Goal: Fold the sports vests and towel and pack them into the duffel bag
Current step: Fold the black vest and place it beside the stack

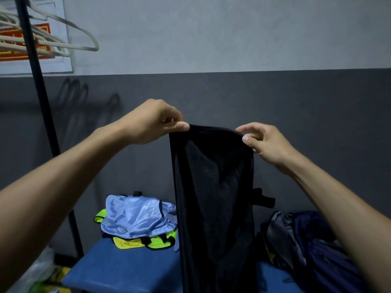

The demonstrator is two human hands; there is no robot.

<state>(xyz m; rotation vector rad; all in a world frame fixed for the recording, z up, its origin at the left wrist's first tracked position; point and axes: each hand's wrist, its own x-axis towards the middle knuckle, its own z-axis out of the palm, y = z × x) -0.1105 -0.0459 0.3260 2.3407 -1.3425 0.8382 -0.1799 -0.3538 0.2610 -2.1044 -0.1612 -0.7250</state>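
Two-tone wall fills the background, pale grey above and dark grey below, with the dividing line running across the upper third of the frame. At the upper left, a black rack pole (38, 85) rises past a cluster of pale hangers (63, 32), and a red and yellow sign (43, 30) sits behind them on the wall. A blue padded surface (118, 271) occupies the lower centre. On it, left of centre, lies a heap of sports vests: a light blue vest (135, 216) on top, with neon yellow-green vests (156, 243) showing beneath its lower edge. At the lower right, a dark navy duffel bag (313, 246) rests on the same surface, partly hidden by the right forearm. Both arms are raised at mid-frame. The left hand (152, 123) pinches the upper left corner of a black vest (213, 197) between thumb and fingers; the right hand (266, 142) pinches the upper right corner likewise. The black vest hangs straight down from the two hands as a long narrow panel, its lower end passing out of the bottom of the frame.
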